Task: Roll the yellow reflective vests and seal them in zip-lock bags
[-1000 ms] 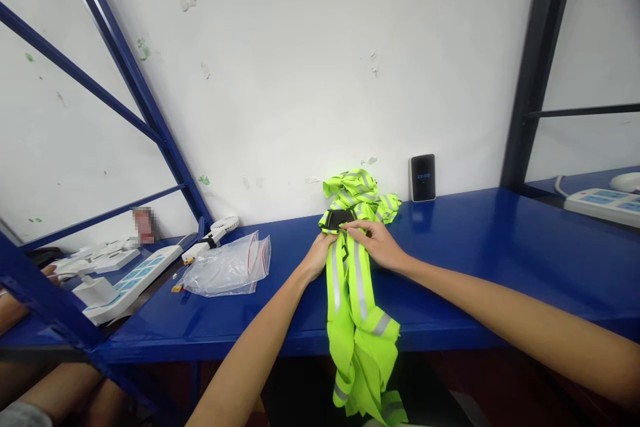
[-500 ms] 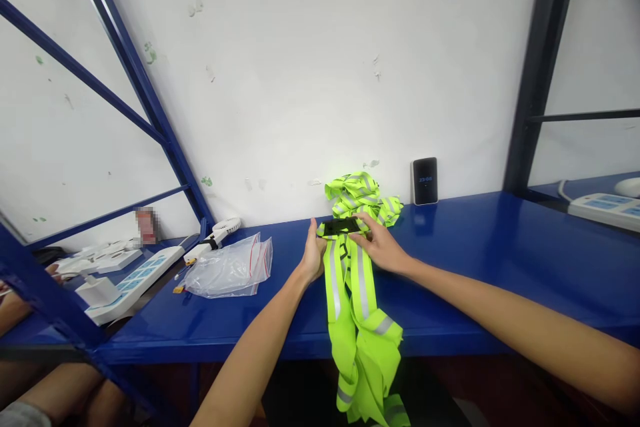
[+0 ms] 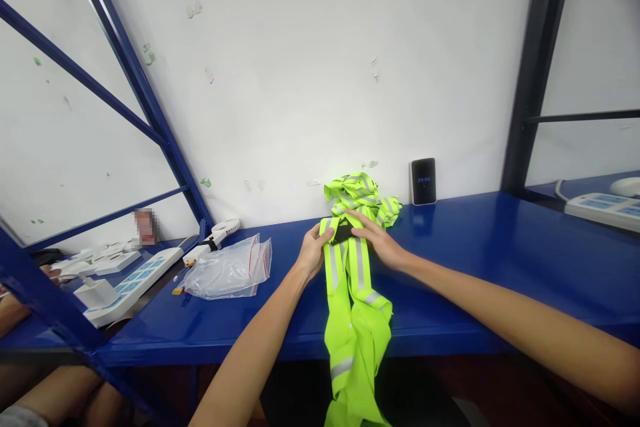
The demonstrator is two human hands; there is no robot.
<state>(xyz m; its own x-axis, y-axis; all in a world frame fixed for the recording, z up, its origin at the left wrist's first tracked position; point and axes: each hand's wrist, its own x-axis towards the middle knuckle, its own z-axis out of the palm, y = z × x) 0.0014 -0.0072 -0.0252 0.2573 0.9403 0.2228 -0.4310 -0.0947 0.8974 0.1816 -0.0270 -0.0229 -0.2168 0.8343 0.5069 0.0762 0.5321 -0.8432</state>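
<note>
A neon yellow-green strap piece with silver reflective stripes (image 3: 359,267) hangs from my hands over the table's front edge. My left hand (image 3: 313,250) pinches its upper left part, thumb on top. On the right, my right hand (image 3: 379,238) grips the upper right part, fingers at the far side. Between the hands lies a black patch (image 3: 343,232) of the piece, partly covered by the fingers. Behind them a crumpled heap of the same neon material (image 3: 353,188) rests against the wall.
On the blue table (image 3: 465,253), a small clock-like device (image 3: 423,181) stands right of the heap. Clear plastic bags (image 3: 227,270), a white fan (image 3: 226,227) and a power strip (image 3: 137,285) lie left. Another person's hand (image 3: 15,307) shows beyond the blue frame.
The neon material has been turned over at the top, so a band now lies under my left thumb and less black shows. The hanging ends have shifted slightly left and lower.
</note>
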